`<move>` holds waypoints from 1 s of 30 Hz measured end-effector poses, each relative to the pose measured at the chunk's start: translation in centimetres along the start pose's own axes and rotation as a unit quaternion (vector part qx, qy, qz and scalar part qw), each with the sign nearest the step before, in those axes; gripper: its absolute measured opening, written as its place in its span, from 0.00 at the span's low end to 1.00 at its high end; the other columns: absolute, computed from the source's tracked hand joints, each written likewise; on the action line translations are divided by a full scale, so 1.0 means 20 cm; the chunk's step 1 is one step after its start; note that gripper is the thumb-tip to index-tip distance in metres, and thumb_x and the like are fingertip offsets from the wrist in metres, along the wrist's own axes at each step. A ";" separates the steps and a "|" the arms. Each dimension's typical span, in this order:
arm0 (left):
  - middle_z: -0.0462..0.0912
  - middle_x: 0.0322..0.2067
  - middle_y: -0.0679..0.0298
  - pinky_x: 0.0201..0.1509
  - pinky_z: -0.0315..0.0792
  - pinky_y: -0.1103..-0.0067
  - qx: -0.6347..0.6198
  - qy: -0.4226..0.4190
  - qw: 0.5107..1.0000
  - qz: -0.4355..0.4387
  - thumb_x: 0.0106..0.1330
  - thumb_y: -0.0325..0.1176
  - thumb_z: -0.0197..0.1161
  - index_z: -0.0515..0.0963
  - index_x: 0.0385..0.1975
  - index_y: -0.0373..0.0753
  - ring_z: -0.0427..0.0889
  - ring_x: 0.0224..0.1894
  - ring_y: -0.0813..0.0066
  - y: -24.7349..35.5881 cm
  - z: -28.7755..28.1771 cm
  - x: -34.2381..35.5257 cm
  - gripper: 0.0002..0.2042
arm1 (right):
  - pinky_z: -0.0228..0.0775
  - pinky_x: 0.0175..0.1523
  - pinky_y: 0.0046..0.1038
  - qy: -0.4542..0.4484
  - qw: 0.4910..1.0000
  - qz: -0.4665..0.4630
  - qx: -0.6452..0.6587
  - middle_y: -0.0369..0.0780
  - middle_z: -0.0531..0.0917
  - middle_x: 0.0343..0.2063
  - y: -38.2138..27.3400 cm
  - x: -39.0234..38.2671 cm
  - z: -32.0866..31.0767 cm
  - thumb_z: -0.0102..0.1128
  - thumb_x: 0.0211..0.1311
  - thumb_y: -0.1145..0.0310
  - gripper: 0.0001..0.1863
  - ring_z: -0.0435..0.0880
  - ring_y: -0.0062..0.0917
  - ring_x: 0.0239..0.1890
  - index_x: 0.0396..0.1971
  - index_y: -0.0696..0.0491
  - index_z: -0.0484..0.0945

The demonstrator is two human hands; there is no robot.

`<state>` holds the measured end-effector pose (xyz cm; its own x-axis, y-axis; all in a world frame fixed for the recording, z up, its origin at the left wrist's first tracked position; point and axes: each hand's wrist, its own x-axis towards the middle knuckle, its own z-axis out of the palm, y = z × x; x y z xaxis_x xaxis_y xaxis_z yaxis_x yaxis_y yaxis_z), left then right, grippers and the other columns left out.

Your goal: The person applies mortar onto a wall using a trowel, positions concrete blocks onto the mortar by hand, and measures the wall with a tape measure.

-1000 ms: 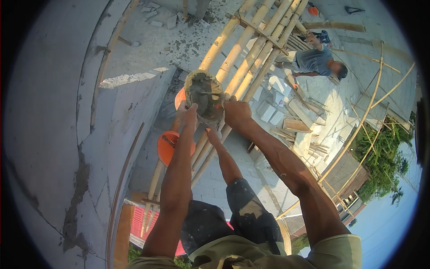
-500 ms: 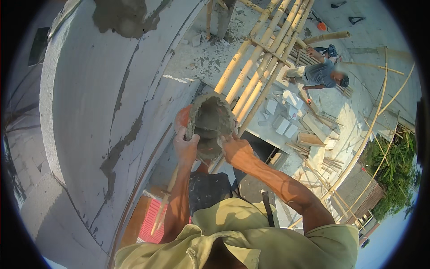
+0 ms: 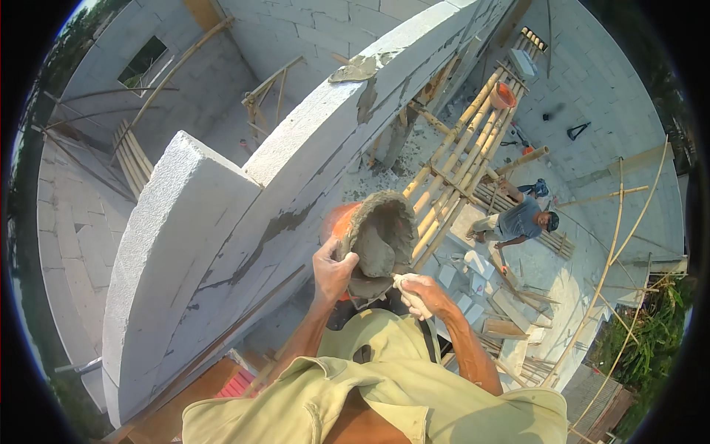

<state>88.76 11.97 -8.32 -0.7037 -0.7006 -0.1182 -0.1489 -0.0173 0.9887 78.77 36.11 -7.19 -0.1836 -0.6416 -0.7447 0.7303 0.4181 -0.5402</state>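
Observation:
My left hand (image 3: 331,274) grips the near-left rim of an orange bucket (image 3: 337,220), whose inside and edge are crusted with wet grey mortar (image 3: 376,251). My right hand (image 3: 433,296) is closed on the pale, crusted handle of what looks like a trowel (image 3: 410,294); its far end is in the bucket, among the mortar. The bucket is held just right of a white block wall (image 3: 296,133) with grey smears along its joints. My feet are hidden behind my shirt and the bucket.
Bamboo poles (image 3: 473,140) form a walkway carrying another orange bucket (image 3: 503,96). A co-worker (image 3: 521,220) is below at the right among blocks and planks (image 3: 510,311). Slanting bamboo poles (image 3: 614,237) stand at the far right. The wall has a stepped top edge at left.
The bucket has risen toward me and tilted, with my right hand now lower on the pale handle. The view has swung, showing the wall's top and the room beyond it.

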 end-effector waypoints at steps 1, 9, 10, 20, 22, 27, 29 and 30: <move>0.65 0.24 0.77 0.29 0.57 0.83 -0.075 0.007 0.997 -0.032 0.56 0.22 0.62 0.70 0.24 0.37 0.62 0.27 0.87 0.05 -0.04 -0.02 0.07 | 0.62 0.16 0.23 -0.002 1.000 0.001 -0.012 0.36 0.76 0.22 -0.01 -0.04 0.04 0.56 0.77 0.57 0.15 0.73 0.19 0.14 0.46 0.56 0.76; 0.81 0.35 0.67 0.40 0.75 0.79 -0.327 0.118 0.933 -0.087 0.60 0.19 0.60 0.78 0.41 0.34 0.77 0.32 0.81 0.06 -0.13 -0.09 0.10 | 0.64 0.17 0.21 -0.059 0.991 -0.069 -0.094 0.37 0.77 0.26 -0.55 -0.19 0.10 0.56 0.76 0.58 0.22 0.73 0.17 0.16 0.59 0.58 0.74; 0.82 0.35 0.67 0.39 0.76 0.78 -0.330 0.142 0.928 -0.102 0.59 0.19 0.60 0.79 0.41 0.34 0.78 0.32 0.80 0.05 -0.12 -0.12 0.10 | 0.64 0.18 0.21 -0.069 0.988 -0.085 -0.113 0.37 0.77 0.26 -0.69 -0.25 0.15 0.57 0.76 0.58 0.23 0.73 0.18 0.15 0.60 0.59 0.74; 0.84 0.35 0.66 0.40 0.76 0.78 -0.290 0.396 0.865 -0.108 0.58 0.19 0.61 0.81 0.37 0.34 0.80 0.33 0.79 -0.12 0.07 -0.27 0.09 | 0.78 0.45 0.29 -0.079 0.731 -0.351 -0.579 0.43 0.88 0.40 -1.98 0.02 0.38 0.61 0.69 0.57 0.28 0.85 0.24 0.39 0.61 0.62 0.80; 0.83 0.34 0.67 0.41 0.75 0.78 -0.289 0.436 0.847 -0.093 0.58 0.19 0.61 0.81 0.36 0.34 0.79 0.34 0.79 -0.09 0.12 -0.30 0.08 | 0.79 0.50 0.33 -0.093 0.667 -0.373 -0.639 0.49 0.89 0.45 -2.12 0.08 0.54 0.62 0.66 0.57 0.28 0.88 0.32 0.42 0.59 0.60 0.81; 0.84 0.37 0.66 0.48 0.78 0.75 -0.304 0.510 0.798 -0.100 0.56 0.17 0.60 0.81 0.40 0.35 0.83 0.38 0.77 -0.15 0.22 -0.40 0.12 | 0.79 0.47 0.42 -0.151 0.417 -0.471 -0.762 0.48 0.88 0.39 -2.10 0.49 0.68 0.63 0.61 0.61 0.18 0.88 0.44 0.40 0.46 0.55 0.86; 0.84 0.36 0.67 0.46 0.77 0.76 -0.293 0.527 0.791 -0.102 0.56 0.17 0.60 0.81 0.39 0.35 0.82 0.37 0.77 -0.17 0.24 -0.44 0.12 | 0.78 0.44 0.45 -0.174 0.344 -0.501 -0.775 0.46 0.87 0.33 -2.07 0.57 0.69 0.64 0.60 0.62 0.12 0.87 0.44 0.37 0.39 0.54 0.85; 0.84 0.35 0.68 0.45 0.77 0.77 -0.288 0.543 0.781 -0.110 0.56 0.16 0.60 0.81 0.38 0.35 0.81 0.36 0.78 -0.18 0.26 -0.45 0.11 | 0.78 0.45 0.43 -0.182 0.366 -0.541 -0.735 0.45 0.87 0.33 -2.06 0.60 0.64 0.63 0.61 0.63 0.11 0.87 0.43 0.37 0.37 0.54 0.84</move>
<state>91.97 22.09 -11.24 0.3455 -0.8226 -0.4516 0.3734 -0.3210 0.8704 54.91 2.88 11.14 0.4536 -0.8742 0.1731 -0.8325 -0.4850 -0.2678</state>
